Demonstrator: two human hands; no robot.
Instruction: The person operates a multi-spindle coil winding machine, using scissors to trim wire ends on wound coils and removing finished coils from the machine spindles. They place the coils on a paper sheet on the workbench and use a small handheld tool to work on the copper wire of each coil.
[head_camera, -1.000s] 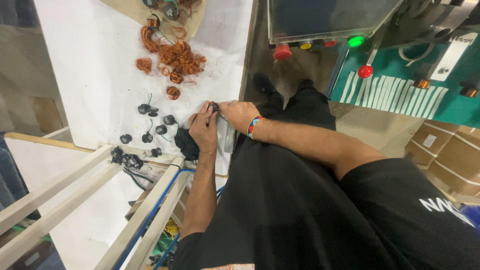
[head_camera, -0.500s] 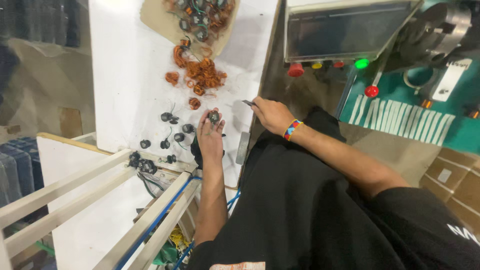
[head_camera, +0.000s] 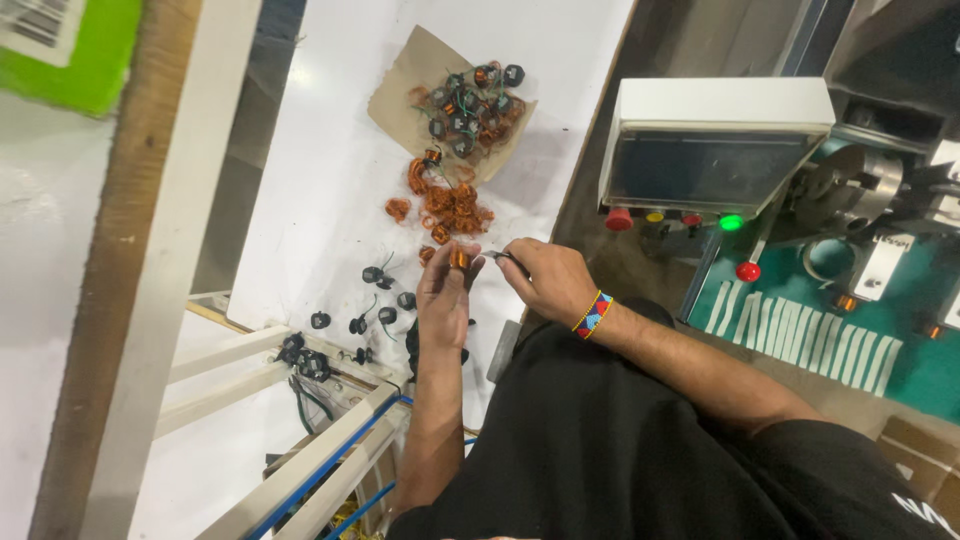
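My left hand (head_camera: 443, 296) is raised over the white table (head_camera: 320, 180) and pinches a small copper wire coil (head_camera: 459, 259) at its fingertips. My right hand (head_camera: 548, 282), with a beaded band on the wrist, is just to the right of it and grips a small dark tool (head_camera: 503, 258) pointed at the coil. Loose copper coils (head_camera: 448, 205) lie in a heap just beyond my fingers. Several small black bobbins (head_camera: 375, 300) are scattered on the table to the left of my left hand.
A brown paper sheet (head_camera: 420, 75) farther back carries several wound black-and-copper parts. To the right stands a machine with a grey control box (head_camera: 715, 140), red and green buttons, and a green bed (head_camera: 830, 330). White frame rails (head_camera: 270, 400) with cables run at lower left.
The view has shifted, so the table sits lower in the picture. My left hand has lifted from the black bobbins and now pinches a copper coil. My right hand has closed in beside it.
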